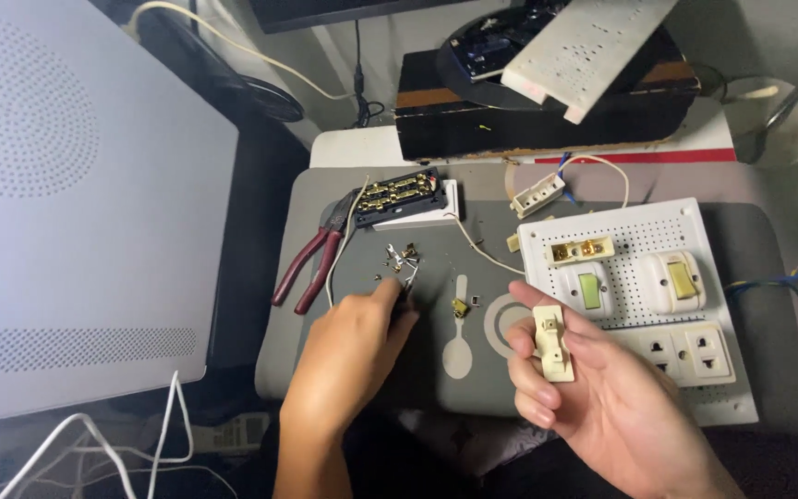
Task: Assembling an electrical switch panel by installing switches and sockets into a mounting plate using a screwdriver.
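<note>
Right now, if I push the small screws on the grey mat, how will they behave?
The screws look tiny and loose, so they would probably scatter or roll. They seem light; the left hand pinches right beside them. The flat grey mat shows no raised edge there, so some might slide off.

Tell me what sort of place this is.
Probably a cramped home electrical-repair bench: a perforated board fitted with switches and sockets, red-handled pliers, and loose screws on a grey mat. The right hand holds a cream switch part.
</note>
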